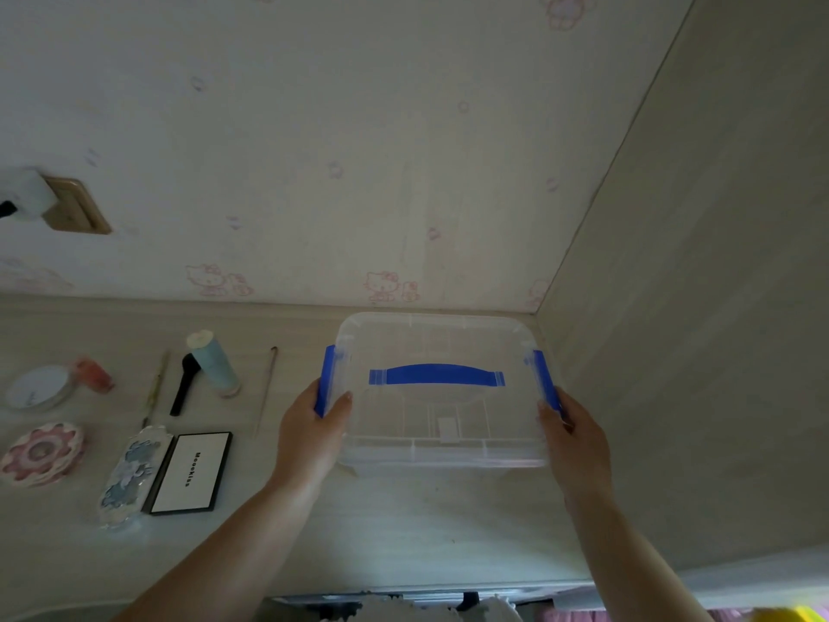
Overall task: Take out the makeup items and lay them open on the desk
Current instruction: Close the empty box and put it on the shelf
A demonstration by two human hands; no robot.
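Item: clear storage box (442, 424), lid on, blue handle (437, 376) lying flat across the top, a blue latch (326, 379) at each end. You hold it by both ends: your left hand (309, 435) wraps the left end with the thumb over the lid edge beside the latch, and your right hand (576, 435) wraps the right end the same way, fingers curled round the walls. That two-sided hold suits shifting or steadying a light box; whether the latches are snapped down cannot be told for certain. Contents: through the clear plastic only moulded ribs and a small pale label show, so the box looks empty. Position: back right of the desk (403, 531), close to the wall corner. Makeup, laid out well apart to the left of the box: round white compact (39, 387), pink jar (93, 374), pale blue tube (214, 363), black brush (184, 388), two thin sticks, flower-shaped case (42, 453), ornate blue-grey case (132, 475), white palette (190, 472) with black edging. Note: these cases appear closed, so opening them likely remains.
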